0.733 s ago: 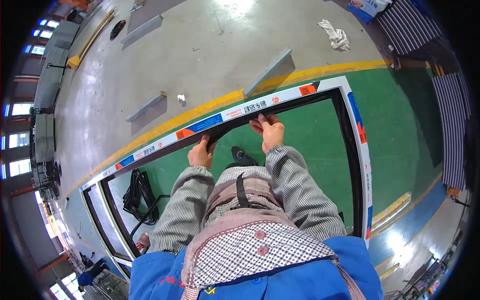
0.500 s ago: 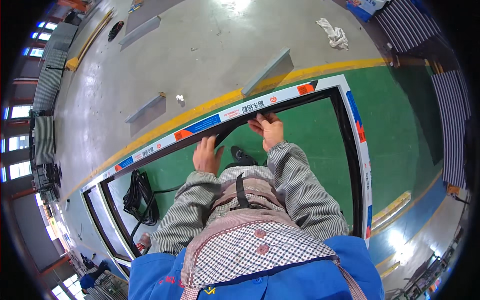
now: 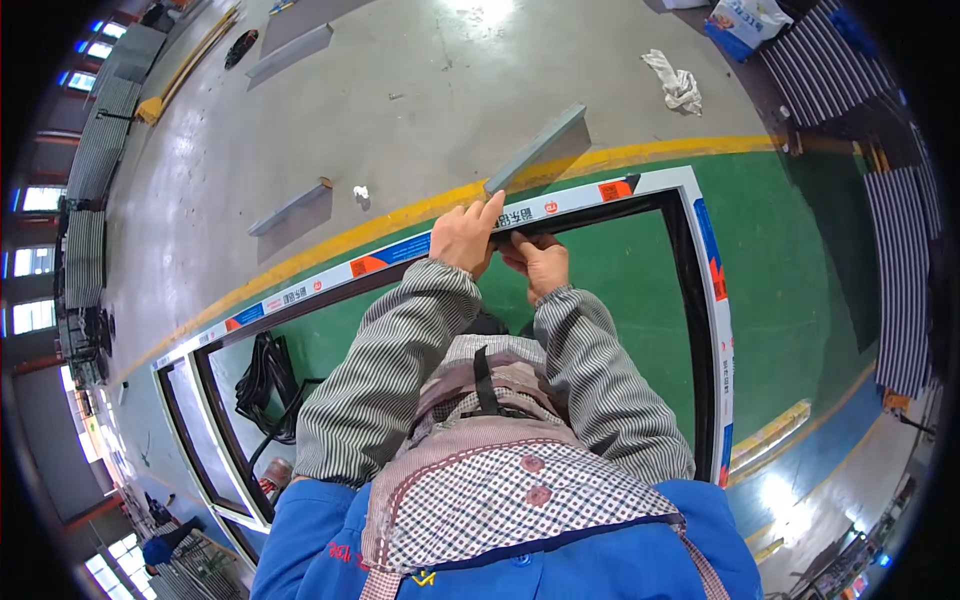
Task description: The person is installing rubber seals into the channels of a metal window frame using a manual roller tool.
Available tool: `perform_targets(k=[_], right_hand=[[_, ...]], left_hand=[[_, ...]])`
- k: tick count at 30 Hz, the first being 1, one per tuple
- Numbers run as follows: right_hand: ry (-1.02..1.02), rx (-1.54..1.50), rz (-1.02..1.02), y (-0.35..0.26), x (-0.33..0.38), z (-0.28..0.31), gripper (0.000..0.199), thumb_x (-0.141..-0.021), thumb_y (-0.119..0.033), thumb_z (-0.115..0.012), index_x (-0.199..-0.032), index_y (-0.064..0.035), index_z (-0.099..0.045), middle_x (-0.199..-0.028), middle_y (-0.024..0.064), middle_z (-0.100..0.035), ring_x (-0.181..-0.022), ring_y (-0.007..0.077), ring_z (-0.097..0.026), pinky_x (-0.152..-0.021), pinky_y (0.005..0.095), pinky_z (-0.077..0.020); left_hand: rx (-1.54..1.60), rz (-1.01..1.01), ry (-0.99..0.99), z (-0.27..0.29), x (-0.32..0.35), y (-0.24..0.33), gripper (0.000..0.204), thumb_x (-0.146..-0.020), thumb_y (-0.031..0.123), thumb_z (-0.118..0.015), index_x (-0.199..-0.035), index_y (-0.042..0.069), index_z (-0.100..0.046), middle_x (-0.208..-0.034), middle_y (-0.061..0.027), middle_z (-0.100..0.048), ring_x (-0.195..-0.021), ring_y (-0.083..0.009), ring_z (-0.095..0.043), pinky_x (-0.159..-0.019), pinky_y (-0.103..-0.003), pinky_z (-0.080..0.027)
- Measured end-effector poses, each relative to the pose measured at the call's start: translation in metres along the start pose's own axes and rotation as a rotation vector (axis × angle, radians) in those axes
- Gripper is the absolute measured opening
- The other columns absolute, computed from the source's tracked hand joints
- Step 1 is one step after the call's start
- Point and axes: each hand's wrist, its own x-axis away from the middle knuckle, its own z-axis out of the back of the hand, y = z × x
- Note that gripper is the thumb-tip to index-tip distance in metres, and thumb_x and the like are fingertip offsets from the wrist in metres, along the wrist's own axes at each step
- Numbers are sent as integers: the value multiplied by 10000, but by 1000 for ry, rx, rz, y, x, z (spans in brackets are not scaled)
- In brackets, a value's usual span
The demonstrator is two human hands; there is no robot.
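Note:
A large rectangular frame [image 3: 583, 195] with white, film-covered outer faces and dark inner edges lies before me. My left hand [image 3: 462, 240] is wrapped over its far rail, with one finger stretched along the outer side. Just to the right, my right hand [image 3: 543, 266] pinches at the rail's inner edge, where a black rubber sealing strip [image 3: 610, 212] runs. What lies exactly between those fingertips is partly hidden. On the left, a loose coil of black strip [image 3: 262, 385] lies inside the frame's outline, with a length trailing toward me.
Beyond the frame, grey metal supports [image 3: 540, 148] [image 3: 290, 207] stand on the floor. A white rag [image 3: 675, 84] lies farther right. Stacked metal profiles [image 3: 900, 270] line the right side. A yellow line [image 3: 640, 153] separates grey and green flooring.
My left hand has moved right and away from me, from the inner edge onto the rail beside my right hand. The right hand stays nearly in place, pinching at the inner edge.

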Motion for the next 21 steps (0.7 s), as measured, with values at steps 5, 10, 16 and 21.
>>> perform_targets(k=[5, 10, 16, 21], right_hand=[[-42, -17, 20, 10, -10, 14, 144, -866, -73, -618, -992, -8, -596, -901, 81, -672, -774, 181, -672, -683, 300, -541], [-163, 115, -23, -15, -6, 30, 162, -848, -108, -638, -998, -59, -601, -902, 74, -675, -786, 214, -676, -691, 321, -534], [-71, 1562, 1469, -67, 15, 26, 533, -706, -250, -669, -1178, -53, -520, -1198, 117, -514, -1104, 305, -499, -946, 425, -374], [-291, 1843, 1524, -82, -31, 21, 453, -754, -214, -588, -1161, -45, -485, -1050, 97, -547, -984, 257, -533, -887, 384, -394]], left_hand=[[-198, -6, 230, -10, -2, 11, 586, -756, 160, -578, -1324, 117, -441, -890, -49, -556, -817, -238, -560, -693, -374, -438], [-155, 0, 149, -9, -3, 4, 586, -745, 160, -611, -1307, 128, -450, -893, -47, -565, -807, -242, -565, -683, -384, -441], [-17, 11, 105, 2, 1, 5, 697, -676, 119, -686, -1327, 168, -441, -879, -39, -561, -796, -242, -563, -684, -382, -439], [-88, 23, 134, -2, -1, 14, 728, -657, 104, -689, -1339, 167, -441, -905, -36, -561, -801, -241, -554, -707, -370, -436]])
